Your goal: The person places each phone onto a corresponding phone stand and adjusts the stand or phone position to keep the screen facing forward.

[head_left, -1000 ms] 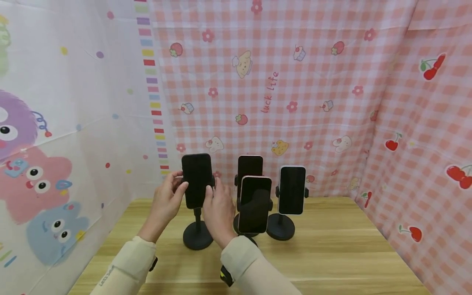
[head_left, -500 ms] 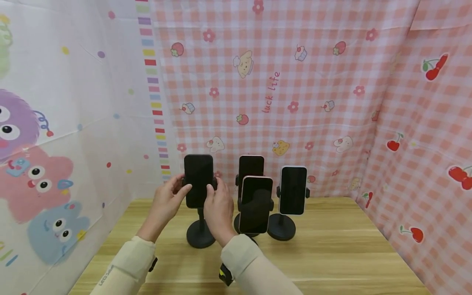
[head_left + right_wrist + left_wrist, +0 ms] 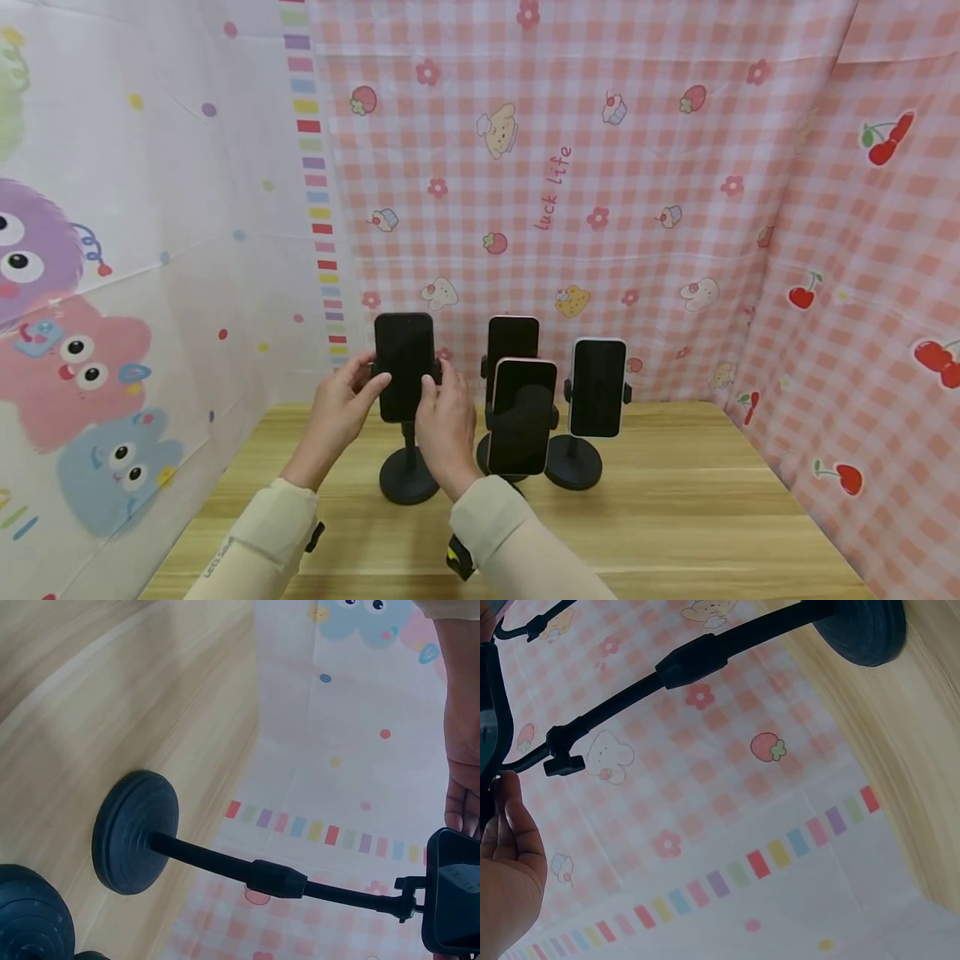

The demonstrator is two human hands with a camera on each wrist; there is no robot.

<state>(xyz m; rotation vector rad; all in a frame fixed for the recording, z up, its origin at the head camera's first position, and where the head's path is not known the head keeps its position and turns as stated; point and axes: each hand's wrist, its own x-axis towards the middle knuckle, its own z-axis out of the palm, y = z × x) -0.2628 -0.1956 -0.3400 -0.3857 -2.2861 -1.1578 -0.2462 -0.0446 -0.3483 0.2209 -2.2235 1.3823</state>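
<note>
A black smartphone [image 3: 405, 358] stands upright in the clamp of a black phone stand [image 3: 408, 477], left of centre in the head view. My left hand [image 3: 341, 417] grips its left side, thumb over the front and fingers going behind. On the opposite edge, my right hand [image 3: 447, 429] holds the phone the same way, its thumb near the lower right of the screen. The left wrist view has my left fingers [image 3: 514, 832] at the phone's edge, beside the stand's pole [image 3: 622, 697]. In the right wrist view, the round base [image 3: 135, 832] sits on the table.
Right of my hands stand three more phones in stands: a front one [image 3: 522, 417], one behind it [image 3: 513, 335] partly hidden, and a white-edged one [image 3: 597, 387]. The wooden table [image 3: 675, 517] meets a pink checked cloth [image 3: 645, 167] at the back and patterned cloths at both sides.
Over the second, the phone and its stand have shifted slightly right, and the phone has straightened from a slight lean. Both hands keep their hold. Little differs over the last half second.
</note>
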